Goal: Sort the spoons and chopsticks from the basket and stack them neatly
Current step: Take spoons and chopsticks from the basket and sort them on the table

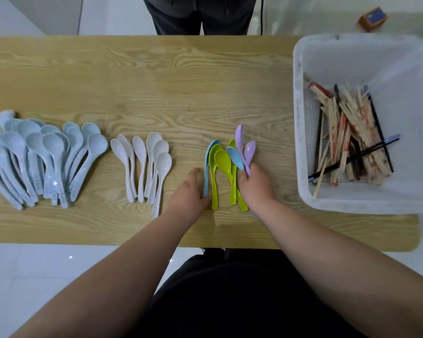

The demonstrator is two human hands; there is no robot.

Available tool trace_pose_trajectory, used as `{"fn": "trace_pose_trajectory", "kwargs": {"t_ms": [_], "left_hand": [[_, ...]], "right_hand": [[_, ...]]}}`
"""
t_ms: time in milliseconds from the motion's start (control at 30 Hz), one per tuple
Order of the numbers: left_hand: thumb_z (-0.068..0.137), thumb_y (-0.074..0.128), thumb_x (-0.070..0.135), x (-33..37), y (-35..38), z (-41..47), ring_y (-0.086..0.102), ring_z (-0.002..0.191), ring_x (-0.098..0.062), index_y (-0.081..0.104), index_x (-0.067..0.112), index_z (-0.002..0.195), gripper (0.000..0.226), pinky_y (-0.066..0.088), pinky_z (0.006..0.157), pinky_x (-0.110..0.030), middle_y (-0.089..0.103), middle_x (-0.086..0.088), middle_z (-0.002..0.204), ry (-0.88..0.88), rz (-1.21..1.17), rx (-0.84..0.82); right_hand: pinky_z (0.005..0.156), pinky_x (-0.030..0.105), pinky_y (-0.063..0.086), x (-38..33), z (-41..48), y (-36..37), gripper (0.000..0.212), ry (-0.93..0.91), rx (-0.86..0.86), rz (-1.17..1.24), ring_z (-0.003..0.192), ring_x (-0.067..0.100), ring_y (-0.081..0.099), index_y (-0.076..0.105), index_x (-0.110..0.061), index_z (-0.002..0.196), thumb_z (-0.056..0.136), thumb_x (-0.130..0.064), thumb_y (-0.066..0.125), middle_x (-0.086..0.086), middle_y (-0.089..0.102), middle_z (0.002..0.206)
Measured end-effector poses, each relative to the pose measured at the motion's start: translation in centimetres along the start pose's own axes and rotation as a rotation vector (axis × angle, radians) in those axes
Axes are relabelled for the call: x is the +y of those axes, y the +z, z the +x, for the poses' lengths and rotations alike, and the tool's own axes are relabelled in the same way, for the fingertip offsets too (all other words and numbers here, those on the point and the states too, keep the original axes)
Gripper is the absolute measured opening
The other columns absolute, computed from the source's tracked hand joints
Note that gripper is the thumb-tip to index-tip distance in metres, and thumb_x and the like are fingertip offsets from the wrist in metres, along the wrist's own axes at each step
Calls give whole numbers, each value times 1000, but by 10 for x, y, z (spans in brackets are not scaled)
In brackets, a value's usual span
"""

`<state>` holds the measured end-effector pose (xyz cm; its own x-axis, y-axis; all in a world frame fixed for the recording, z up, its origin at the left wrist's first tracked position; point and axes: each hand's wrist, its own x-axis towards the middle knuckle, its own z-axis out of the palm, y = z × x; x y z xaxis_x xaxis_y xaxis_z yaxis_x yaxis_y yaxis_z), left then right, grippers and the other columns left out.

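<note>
Several green spoons (221,162) lie side by side on the wooden table (156,89), bowls pointing away from me. My left hand (189,193) grips the handle of a light blue spoon (209,157) at the left edge of that group. My right hand (253,182) pinches two purple spoons (248,150) and another blue spoon (235,157) by their handles, bowls fanned upward. A white basket (303,132) at the right holds a heap of wooden and black chopsticks (349,140).
A big pile of pale blue-grey spoons (42,154) lies at the table's left, with several white spoons (144,159) beside it. A person in dark clothes (200,13) stands at the far edge. An orange box (373,19) sits on the floor beyond the basket.
</note>
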<state>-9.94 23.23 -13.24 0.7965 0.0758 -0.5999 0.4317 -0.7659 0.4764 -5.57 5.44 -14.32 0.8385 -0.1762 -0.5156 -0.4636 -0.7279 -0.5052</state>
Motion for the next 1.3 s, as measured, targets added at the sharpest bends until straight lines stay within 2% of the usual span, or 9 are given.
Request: {"fn": "trace_pose_trajectory", "kwargs": {"t_ms": [100,267,400,567,833,1000,1067,1167,1300], "left_hand": [[83,69,33,6,0,3,62,103,-28,30,27,145,74,48,80,-36,64,-5,110,55,30,-28],[87,69,32,6,-4,1,52,120,-28,31,18,152,76,43,97,-36,41,-9,136,127,14,42],[86,70,22,1,-1,-2,53,122,-27,36,11,152,74,43,100,-31,42,-12,139,251,50,28],[84,67,13,3,0,-3,51,124,-30,44,4,147,67,41,104,-34,47,-17,135,281,25,55],[88,63,13,-2,-28,-13,48,130,-31,36,9,152,70,40,106,-35,47,-15,143,299,149,0],[93,60,23,-4,-34,-47,45,135,-24,35,21,154,66,38,107,-32,43,-5,151,369,190,-27],[92,62,25,-5,-33,-64,48,132,-18,45,24,147,58,39,106,-30,49,0,145,377,153,-21],[89,66,25,1,-30,-95,56,115,-6,58,28,126,38,46,100,-30,58,11,124,439,51,1],[90,67,19,23,-28,-134,55,109,3,59,31,117,30,46,95,-18,60,19,114,510,-107,-70]], "right_hand": [[87,43,45,-9,-1,4,33,-40,-78,-82,110,41,57,58,-4,115,97,-31,57,21,60,119],[99,39,44,-5,-9,-6,39,-142,-131,-129,118,35,52,56,-7,120,90,-29,64,17,52,123],[105,35,36,5,-14,-15,58,-163,-176,-145,129,30,43,42,-13,146,93,-26,61,12,45,137],[104,38,42,-7,-14,-1,54,-182,-209,-161,125,36,50,45,-10,143,92,-19,57,17,47,136],[101,34,39,-20,-23,8,56,-193,-298,-136,127,33,43,43,-18,145,91,-23,60,18,51,130],[114,34,34,-2,-61,-32,74,-278,-317,-266,142,28,35,27,-18,157,92,-32,59,12,35,156],[116,37,33,6,-84,-55,74,-325,-306,-297,144,28,35,24,-21,158,94,-33,59,9,34,158],[107,33,42,19,-117,-85,58,-362,-297,-254,131,17,52,43,-28,149,95,-35,60,0,55,142],[90,22,51,39,-152,-115,21,-387,-272,-62,99,-4,63,71,-33,114,94,-29,65,-17,70,103]]}}
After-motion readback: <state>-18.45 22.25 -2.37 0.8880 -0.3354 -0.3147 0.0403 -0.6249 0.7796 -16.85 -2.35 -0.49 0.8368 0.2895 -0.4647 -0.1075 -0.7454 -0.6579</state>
